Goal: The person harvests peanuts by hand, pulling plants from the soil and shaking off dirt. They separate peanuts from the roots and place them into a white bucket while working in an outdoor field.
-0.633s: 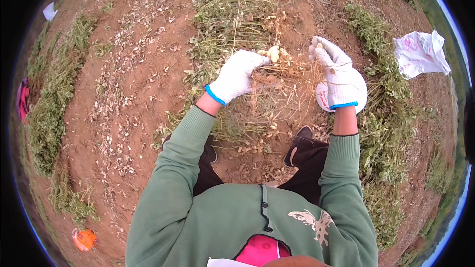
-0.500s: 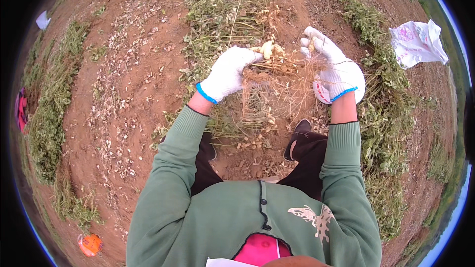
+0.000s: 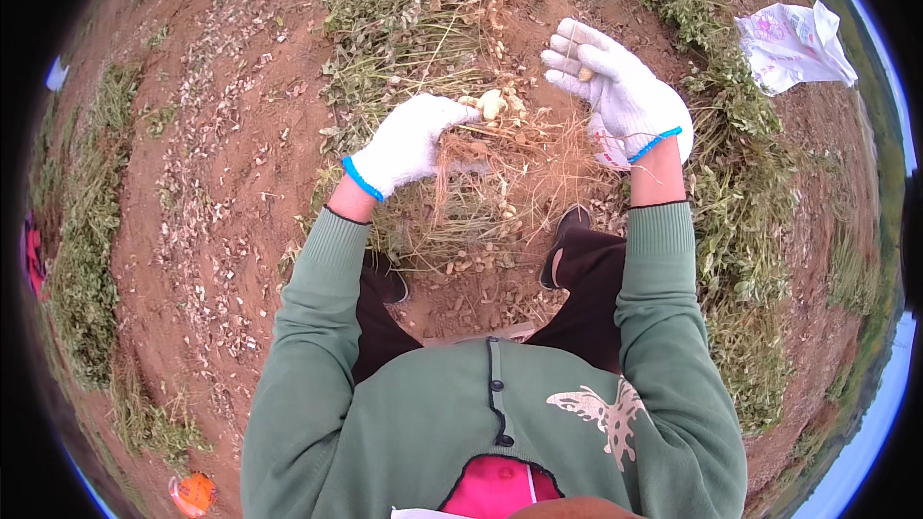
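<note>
My left hand, in a white knit glove with a blue cuff, is closed on the uprooted peanut plant. Thin brown roots trail from it, and a cluster of pale peanuts sticks up by the thumb. To the right of the roots, my gloved right hand is raised apart from the cluster. A single peanut shows between its thumb and fingers. A white rounded thing with red marks lies partly hidden behind that wrist.
Pulled peanut plants lie in a row ahead, with loose peanuts near my feet. Another leafy row runs along the right. A white plastic bag lies at the far right, an orange thing at the lower left.
My right hand has drawn up and away from the root cluster, with a peanut in its fingers. The left hand still holds the plant, a little further left in view.
</note>
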Demonstrator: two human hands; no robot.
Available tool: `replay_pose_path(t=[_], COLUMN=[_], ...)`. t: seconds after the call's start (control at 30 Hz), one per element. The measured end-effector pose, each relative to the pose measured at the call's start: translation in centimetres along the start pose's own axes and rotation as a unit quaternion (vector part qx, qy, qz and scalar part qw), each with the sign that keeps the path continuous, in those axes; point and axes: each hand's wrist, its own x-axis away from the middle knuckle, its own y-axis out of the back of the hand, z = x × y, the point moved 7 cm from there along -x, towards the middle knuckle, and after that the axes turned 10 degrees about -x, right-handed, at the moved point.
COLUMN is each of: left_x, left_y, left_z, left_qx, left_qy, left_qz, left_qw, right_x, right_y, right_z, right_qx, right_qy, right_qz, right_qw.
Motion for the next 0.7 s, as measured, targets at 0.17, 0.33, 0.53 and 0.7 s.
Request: replay_pose_path(t=[0.17, 0.33, 0.53, 0.7], left_x=[0.6, 0.5, 0.7, 0.1], left_y=[-0.5, -1.0, -2.1, -1.8], left_z=[0.2, -0.2, 0.0, -0.5], left_qx=[-0.028, -0.003, -0.025, -0.042], left_qy=[-0.01, -0.023, -0.027, -0.013], left_qz=[0.0, 0.011, 0.056, 0.068], left_qw=[1.0, 1.0, 0.998, 0.997], right_x=[1.9, 1.7, 1.7, 2.1], right_y=[2.5, 0.2, -2.7, -2.7], right_z=[0.7, -1.6, -5.1, -4.8], right_qx=[0.728, 0.255, 0.382, 0.319], right_qy=[-0.086, -0.107, -0.205, -0.195], right_qz=[-0.094, 0.026, 0.119, 0.103], right_qw=[0.673, 0.961, 0.893, 0.922])
